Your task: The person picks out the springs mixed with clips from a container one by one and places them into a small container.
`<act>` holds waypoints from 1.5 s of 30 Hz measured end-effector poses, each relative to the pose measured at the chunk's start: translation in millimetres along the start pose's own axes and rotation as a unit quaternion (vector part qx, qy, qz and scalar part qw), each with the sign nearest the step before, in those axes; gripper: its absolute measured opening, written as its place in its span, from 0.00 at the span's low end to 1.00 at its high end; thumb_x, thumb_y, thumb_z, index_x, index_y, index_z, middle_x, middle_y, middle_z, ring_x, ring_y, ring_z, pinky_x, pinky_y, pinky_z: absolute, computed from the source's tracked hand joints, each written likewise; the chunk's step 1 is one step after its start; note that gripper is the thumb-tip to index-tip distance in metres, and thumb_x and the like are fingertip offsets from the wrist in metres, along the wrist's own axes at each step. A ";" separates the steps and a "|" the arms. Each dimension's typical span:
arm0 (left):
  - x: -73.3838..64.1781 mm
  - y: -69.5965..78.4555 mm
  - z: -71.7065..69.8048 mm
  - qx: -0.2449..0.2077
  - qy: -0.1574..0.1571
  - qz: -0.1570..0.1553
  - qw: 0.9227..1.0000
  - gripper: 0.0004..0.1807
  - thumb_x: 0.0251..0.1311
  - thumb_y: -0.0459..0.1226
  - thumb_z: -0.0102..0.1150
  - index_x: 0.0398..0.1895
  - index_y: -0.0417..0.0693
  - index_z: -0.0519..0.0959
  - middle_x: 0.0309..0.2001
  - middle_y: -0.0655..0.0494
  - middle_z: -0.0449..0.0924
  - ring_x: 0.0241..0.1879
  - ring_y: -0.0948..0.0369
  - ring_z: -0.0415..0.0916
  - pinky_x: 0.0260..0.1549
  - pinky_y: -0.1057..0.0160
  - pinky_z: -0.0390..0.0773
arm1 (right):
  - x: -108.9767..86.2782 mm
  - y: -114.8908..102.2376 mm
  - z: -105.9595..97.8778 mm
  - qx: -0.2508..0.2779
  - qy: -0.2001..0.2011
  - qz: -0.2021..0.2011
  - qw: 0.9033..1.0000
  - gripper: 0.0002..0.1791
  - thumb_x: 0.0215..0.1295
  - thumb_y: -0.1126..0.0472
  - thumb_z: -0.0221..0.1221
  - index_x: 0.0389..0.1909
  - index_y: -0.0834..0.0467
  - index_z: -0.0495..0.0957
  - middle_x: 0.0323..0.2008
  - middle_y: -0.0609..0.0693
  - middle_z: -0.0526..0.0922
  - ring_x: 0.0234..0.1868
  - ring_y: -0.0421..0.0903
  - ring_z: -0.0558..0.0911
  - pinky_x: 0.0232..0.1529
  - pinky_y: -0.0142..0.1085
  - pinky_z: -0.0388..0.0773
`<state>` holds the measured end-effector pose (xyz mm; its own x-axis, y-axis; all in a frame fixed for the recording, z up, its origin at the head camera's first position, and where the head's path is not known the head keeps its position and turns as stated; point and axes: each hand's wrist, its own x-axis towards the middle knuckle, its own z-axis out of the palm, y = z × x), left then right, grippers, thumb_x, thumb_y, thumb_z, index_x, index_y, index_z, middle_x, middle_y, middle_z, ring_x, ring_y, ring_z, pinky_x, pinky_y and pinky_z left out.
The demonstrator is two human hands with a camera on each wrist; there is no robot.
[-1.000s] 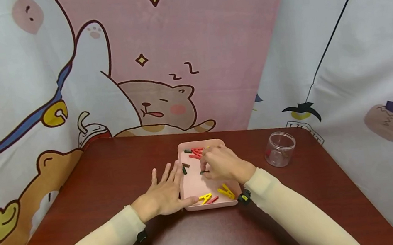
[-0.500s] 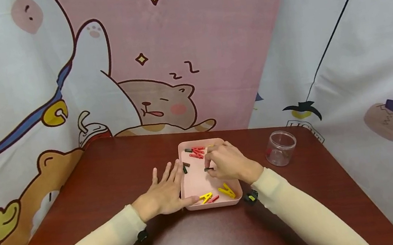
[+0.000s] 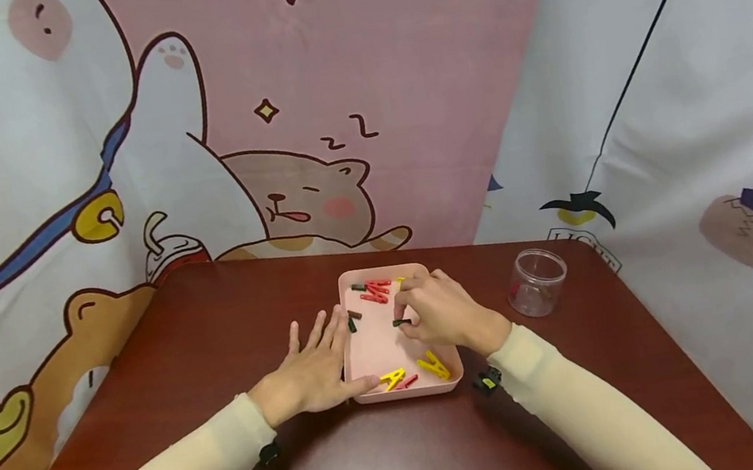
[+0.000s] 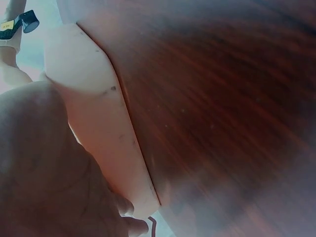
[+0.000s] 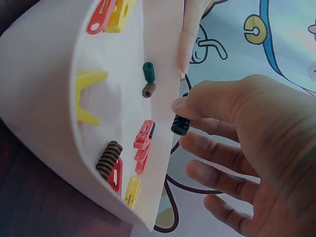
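Observation:
My right hand is over the pink tray, pinching a black coil spring between thumb and forefinger; its other fingers are spread. The left hand lies with straight fingers along the tray's left rim, its thumb at the near left corner. In the right wrist view a green spring and a small brown spring lie end to end in the tray. A larger brown spring is beside red clothespins. Yellow clothespins sit near the tray's front, next to a red one.
A clear round jar stands on the dark wooden table to the right of the tray, with something small and reddish in it. A printed cloth hangs behind the table.
My right hand has shifted a little to the right with the black spring in its fingertips. The left hand keeps its place at the tray.

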<state>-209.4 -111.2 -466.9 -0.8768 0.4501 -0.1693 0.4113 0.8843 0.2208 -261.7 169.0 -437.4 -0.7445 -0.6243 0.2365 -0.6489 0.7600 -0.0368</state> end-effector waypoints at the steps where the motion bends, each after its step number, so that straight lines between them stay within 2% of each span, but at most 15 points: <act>1: -0.4 -0.5 -0.1 -0.001 -0.001 0.000 1.000 0.73 0.74 0.82 0.51 0.99 0.42 0.38 0.99 0.44 0.34 0.98 0.38 0.36 0.91 0.19 0.35 | -0.2 0.1 -0.8 0.000 -0.001 -0.001 1.000 0.07 0.66 0.51 0.83 0.37 0.43 0.93 0.47 0.45 0.94 0.57 0.47 0.86 0.56 0.49 0.79; 10: -3.4 -0.9 2.1 -0.011 -0.001 -0.002 1.000 0.73 0.74 0.82 0.51 0.99 0.42 0.37 0.99 0.44 0.34 0.98 0.38 0.38 0.91 0.19 0.35 | -9.8 3.5 -6.8 0.004 0.015 0.015 1.000 0.07 0.67 0.52 0.82 0.39 0.45 0.94 0.47 0.44 0.93 0.57 0.49 0.87 0.62 0.54 0.83; 16: -3.4 -0.2 1.0 -0.007 -0.003 -0.001 1.000 0.73 0.74 0.82 0.51 0.99 0.43 0.36 0.99 0.44 0.33 0.98 0.39 0.37 0.91 0.19 0.34 | -14.8 11.5 -8.8 -0.008 0.036 0.018 0.999 0.08 0.65 0.51 0.82 0.40 0.45 0.94 0.46 0.43 0.93 0.51 0.50 0.87 0.59 0.54 0.84; 24: -3.5 1.4 -0.6 -0.006 -0.003 0.001 1.000 0.72 0.75 0.81 0.51 0.99 0.42 0.38 0.99 0.44 0.33 0.98 0.38 0.37 0.91 0.19 0.34 | -21.7 19.7 -15.4 0.004 0.050 0.024 0.998 0.08 0.62 0.53 0.84 0.39 0.46 0.94 0.47 0.44 0.95 0.52 0.51 0.88 0.60 0.57 0.84; 31: -3.5 1.8 -0.1 -0.005 -0.003 0.001 1.000 0.72 0.75 0.81 0.51 0.99 0.42 0.38 0.99 0.43 0.34 0.99 0.39 0.36 0.91 0.20 0.34 | -32.7 30.0 -18.6 -0.009 0.057 0.034 0.998 0.08 0.64 0.54 0.82 0.40 0.47 0.94 0.40 0.45 0.91 0.47 0.50 0.85 0.57 0.56 0.83; 40: -3.3 -0.5 -0.3 -0.006 0.000 -0.002 1.000 0.72 0.75 0.82 0.51 0.99 0.43 0.36 0.99 0.44 0.33 0.99 0.39 0.36 0.91 0.20 0.34 | -45.6 42.5 -28.5 -0.015 0.061 0.058 0.996 0.08 0.65 0.53 0.83 0.40 0.46 0.94 0.45 0.46 0.93 0.51 0.53 0.87 0.60 0.59 0.83; 45: -1.8 -0.8 -0.2 -0.004 0.001 0.001 1.000 0.72 0.75 0.82 0.50 0.99 0.42 0.38 0.99 0.44 0.34 0.98 0.38 0.36 0.91 0.19 0.34 | -54.3 50.5 -33.2 -0.022 0.060 0.067 0.996 0.07 0.65 0.54 0.82 0.40 0.46 0.94 0.45 0.46 0.94 0.49 0.52 0.88 0.57 0.58 0.84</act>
<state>-208.3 -112.7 -466.6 -0.8762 0.4523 -0.1667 0.4116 0.8820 0.2297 -248.9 247.2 -420.0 -0.7976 -0.4930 0.3476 -0.5363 0.8433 -0.0347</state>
